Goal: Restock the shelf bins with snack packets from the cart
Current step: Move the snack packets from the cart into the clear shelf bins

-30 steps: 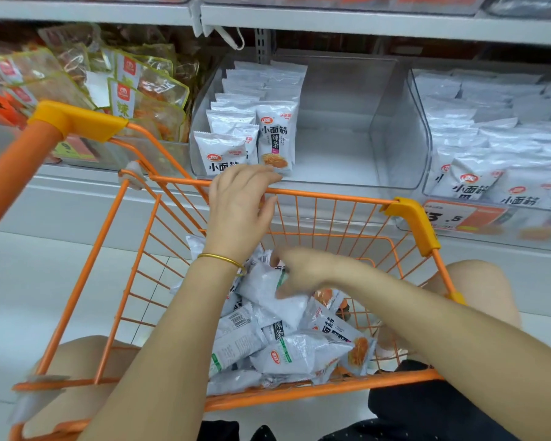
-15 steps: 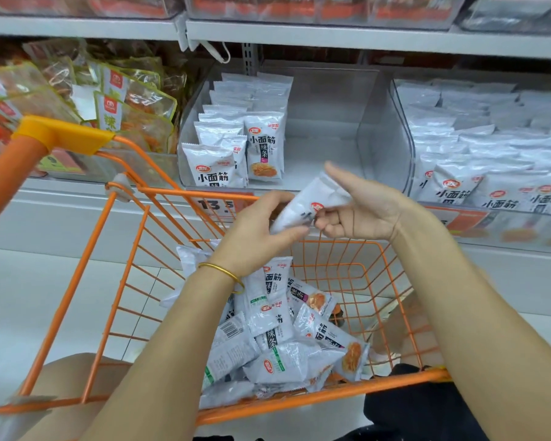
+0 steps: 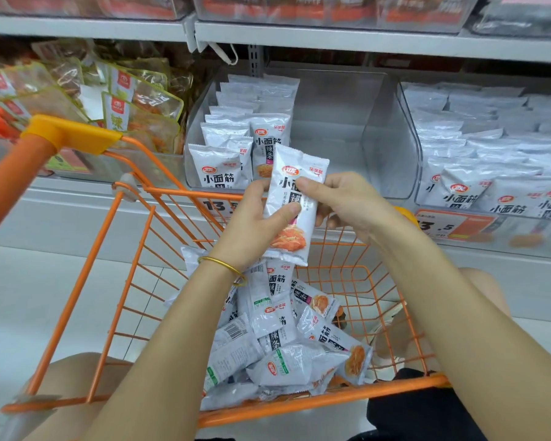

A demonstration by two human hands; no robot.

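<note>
held packet (image 3: 295, 240) upright over the cart (image 3: 315, 404)

the held packet is white, printed with black characters, a red logo and an orange food picture. it faces the camera, pinched between the left hand (image 3: 252, 224) and right hand (image 3: 347, 202), thumbs on its front. the cart, of orange wire, holds a loose pile of packets (image 3: 277, 345) lying crossed at all angles, some back up with barcodes showing. the clear-walled middle bin (image 3: 331, 128) has upright packets in rows along its left side only. the right bin (image 3: 407, 148) is packed with the same white packets.
</note>
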